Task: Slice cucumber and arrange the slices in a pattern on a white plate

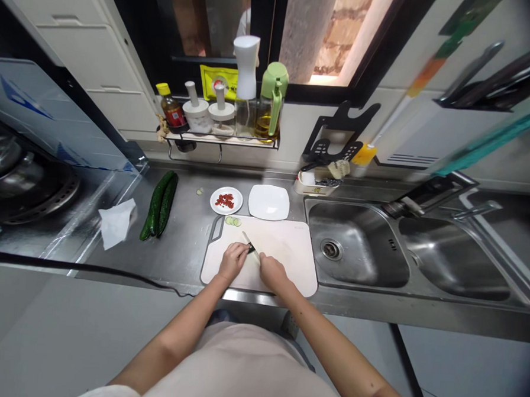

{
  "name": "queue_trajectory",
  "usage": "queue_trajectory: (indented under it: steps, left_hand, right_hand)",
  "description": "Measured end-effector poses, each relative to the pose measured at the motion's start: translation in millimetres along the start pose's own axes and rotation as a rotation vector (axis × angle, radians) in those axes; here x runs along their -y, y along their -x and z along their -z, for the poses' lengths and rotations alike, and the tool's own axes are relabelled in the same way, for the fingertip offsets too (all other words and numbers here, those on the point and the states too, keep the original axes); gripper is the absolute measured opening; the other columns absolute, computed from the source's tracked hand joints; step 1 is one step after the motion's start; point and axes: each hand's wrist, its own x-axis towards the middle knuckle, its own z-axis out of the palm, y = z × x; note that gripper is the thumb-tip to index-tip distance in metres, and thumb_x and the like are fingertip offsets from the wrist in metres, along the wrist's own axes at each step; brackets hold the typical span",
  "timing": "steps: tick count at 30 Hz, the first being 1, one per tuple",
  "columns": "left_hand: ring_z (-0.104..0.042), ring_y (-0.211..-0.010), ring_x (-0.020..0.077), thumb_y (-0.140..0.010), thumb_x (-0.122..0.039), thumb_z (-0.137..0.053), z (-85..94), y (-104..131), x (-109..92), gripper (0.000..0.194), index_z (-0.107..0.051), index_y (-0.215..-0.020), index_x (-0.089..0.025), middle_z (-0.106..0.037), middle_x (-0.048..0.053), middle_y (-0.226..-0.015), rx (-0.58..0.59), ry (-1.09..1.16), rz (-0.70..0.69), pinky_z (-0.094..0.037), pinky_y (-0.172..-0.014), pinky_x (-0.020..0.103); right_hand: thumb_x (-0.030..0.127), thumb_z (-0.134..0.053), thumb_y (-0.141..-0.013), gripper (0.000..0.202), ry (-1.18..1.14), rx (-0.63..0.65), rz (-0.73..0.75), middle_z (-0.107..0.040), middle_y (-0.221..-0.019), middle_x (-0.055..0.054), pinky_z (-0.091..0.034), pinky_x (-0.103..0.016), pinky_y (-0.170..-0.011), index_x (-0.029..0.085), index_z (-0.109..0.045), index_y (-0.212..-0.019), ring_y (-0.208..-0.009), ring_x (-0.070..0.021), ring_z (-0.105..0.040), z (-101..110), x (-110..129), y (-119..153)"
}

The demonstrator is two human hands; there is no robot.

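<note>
My right hand [272,272] is wrapped round the handle of a small knife [247,238], whose blade points up and left over the white cutting board [289,247]. The fingers of my left hand [234,261] are closed on a small dark green piece of cucumber [250,249], right beside the blade; most of it is hidden. Several pale green cucumber slices [233,221] lie overlapping at the board's upper left. Behind the board stand a white plate with chopped red pieces [224,200] and a bare white square plate [268,202].
Two whole cucumbers [159,205] and a crumpled white paper [116,223] lie on the steel counter to the left. A double sink [355,245] adjoins the board on the right. Above the counter, a rack [223,139] bears bottles and jars. A stove [30,180] is at far left.
</note>
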Motion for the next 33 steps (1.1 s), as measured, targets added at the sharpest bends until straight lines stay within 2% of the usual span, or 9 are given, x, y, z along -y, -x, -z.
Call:
queue_trajectory:
  steps: [8, 20, 27, 33]
  left_hand:
    - [-0.059, -0.093, 0.0174, -0.090, -0.019, -0.048, -1.2, 0.7, 1.6, 0.019, -0.065, -0.099, -0.020, -0.066, 0.006, -0.094, -0.006, 0.010, 0.001, -0.049, -0.083, 0.034]
    - [-0.059, -0.091, 0.0170, -0.091, -0.021, -0.047, 1.4, -0.9, -2.0, 0.020, -0.065, -0.100, -0.020, -0.066, 0.006, -0.093, -0.002, -0.003, -0.001, -0.049, -0.083, 0.034]
    - [-0.059, -0.092, 0.0171, -0.091, -0.021, -0.048, 0.0, 0.5, -0.1, 0.020, -0.065, -0.100, -0.020, -0.066, 0.006, -0.094, -0.007, 0.000, 0.007, -0.049, -0.083, 0.034]
    - [-0.059, -0.092, 0.0163, -0.090, -0.020, -0.049, 0.2, 0.4, -0.2, 0.018, -0.065, -0.099, -0.020, -0.066, 0.006, -0.094, -0.016, -0.008, 0.008, -0.049, -0.083, 0.032]
  right_hand:
    - [0.006, -0.036, -0.085, 0.030, 0.014, 0.046, -0.029, -0.066, -0.097, -0.016, -0.043, -0.030, -0.071, 0.013, -0.049, -0.112, -0.093, -0.0237, -0.064, -5.4, -7.8, 13.7]
    - [0.002, -0.035, -0.085, 0.031, 0.017, 0.000, 0.013, -0.067, -0.096, -0.014, -0.043, -0.027, -0.072, 0.013, -0.048, -0.111, -0.095, -0.0209, -0.064, -4.6, -2.0, -2.3]
    - [0.002, -0.036, -0.084, 0.033, 0.002, 0.013, -0.007, -0.067, -0.100, -0.014, -0.044, -0.026, -0.074, 0.013, -0.049, -0.112, -0.097, -0.0197, -0.064, -0.6, 1.6, -3.7]
    - [0.002, -0.037, -0.084, 0.032, -0.002, 0.024, -0.013, -0.066, -0.099, -0.016, -0.044, -0.028, -0.073, 0.012, -0.049, -0.112, -0.097, -0.0222, -0.063, -1.1, 1.4, 0.5]
